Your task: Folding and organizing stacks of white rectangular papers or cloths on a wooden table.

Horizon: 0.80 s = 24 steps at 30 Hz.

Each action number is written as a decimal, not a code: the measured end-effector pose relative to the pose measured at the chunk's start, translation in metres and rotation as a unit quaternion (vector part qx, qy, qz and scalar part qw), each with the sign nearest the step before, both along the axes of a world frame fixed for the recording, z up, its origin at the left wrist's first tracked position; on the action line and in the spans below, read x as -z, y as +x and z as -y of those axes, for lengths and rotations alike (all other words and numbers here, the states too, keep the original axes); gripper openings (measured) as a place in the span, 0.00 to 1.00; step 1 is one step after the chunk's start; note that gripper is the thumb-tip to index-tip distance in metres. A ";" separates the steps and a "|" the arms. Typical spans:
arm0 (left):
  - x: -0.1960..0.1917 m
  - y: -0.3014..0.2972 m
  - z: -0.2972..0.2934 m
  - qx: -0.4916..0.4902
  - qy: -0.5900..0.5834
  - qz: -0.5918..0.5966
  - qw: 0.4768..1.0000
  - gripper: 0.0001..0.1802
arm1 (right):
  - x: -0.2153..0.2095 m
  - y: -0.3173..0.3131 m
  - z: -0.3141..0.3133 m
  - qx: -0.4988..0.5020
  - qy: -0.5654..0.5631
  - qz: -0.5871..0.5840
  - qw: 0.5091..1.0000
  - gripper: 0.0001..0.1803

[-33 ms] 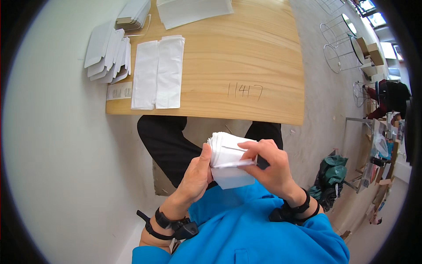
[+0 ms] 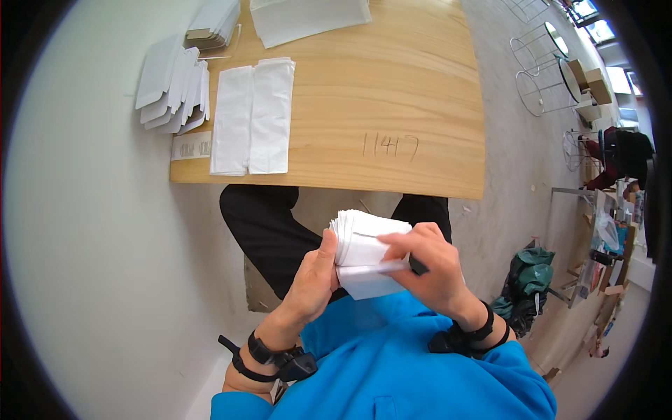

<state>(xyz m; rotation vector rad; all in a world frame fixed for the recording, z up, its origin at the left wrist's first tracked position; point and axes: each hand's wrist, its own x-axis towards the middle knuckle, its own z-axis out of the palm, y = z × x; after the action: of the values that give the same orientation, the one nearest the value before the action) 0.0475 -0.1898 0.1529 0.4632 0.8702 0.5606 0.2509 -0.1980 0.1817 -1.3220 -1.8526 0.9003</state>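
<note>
Over my lap, a stack of thin white folded sheets [image 2: 369,234] is bent, with its lower part hanging toward me; whether they are paper or bags I cannot tell. My left hand [image 2: 313,278] is closed around the stack's left edge, thumb on top against the fanned layers. At the right edge, my right hand [image 2: 432,262] has its curled fingers on the top face and its thumb at the fold, where a layer is lifted. Thumb and lifted layer are smeared by motion. Two flat white piles [image 2: 271,115] lie side by side on the table.
The wooden table [image 2: 392,91] has handwritten marks near its front edge. White folded cartons [image 2: 171,91] lean by the wall at left, with another carton stack [image 2: 213,24] behind. A large white stack [image 2: 308,19] lies farther back. Dark green bags [image 2: 530,273] stand on the floor at right.
My right thumb has moved slightly along the fold, and the layer it works on has blurred. My left hand holds the stack in the same place.
</note>
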 end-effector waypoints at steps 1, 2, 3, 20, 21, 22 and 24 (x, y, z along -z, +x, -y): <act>0.000 0.001 0.000 0.001 0.003 -0.002 1.000 0.40 | -0.003 0.000 -0.001 -0.023 0.044 0.016 0.999 0.24; 0.001 0.002 0.001 -0.018 0.017 0.000 1.000 0.39 | -0.002 0.001 0.001 -0.022 0.048 0.015 0.999 0.24; 0.001 0.003 0.001 -0.037 0.033 0.002 0.999 0.38 | 0.000 0.004 0.004 -0.039 0.100 0.033 0.994 0.22; -0.029 0.010 0.005 -0.078 0.156 -0.067 0.982 0.15 | -0.021 0.006 -0.009 0.122 0.132 0.007 0.984 0.17; -0.030 0.010 0.006 -0.077 0.157 -0.065 0.982 0.16 | -0.019 0.007 -0.008 0.122 0.134 0.006 0.983 0.17; -0.030 0.010 0.007 -0.077 0.159 -0.065 0.982 0.16 | -0.016 0.007 -0.007 0.115 0.133 0.009 0.984 0.15; -0.029 0.010 0.009 -0.069 0.155 -0.069 0.983 0.17 | -0.013 0.007 -0.006 0.108 0.134 0.012 0.985 0.14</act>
<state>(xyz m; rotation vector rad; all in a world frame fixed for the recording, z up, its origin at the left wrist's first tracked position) 0.0577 -0.1992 0.1816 0.7351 0.9557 0.8045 0.2582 -0.1920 0.1949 -1.3365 -1.7358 0.5048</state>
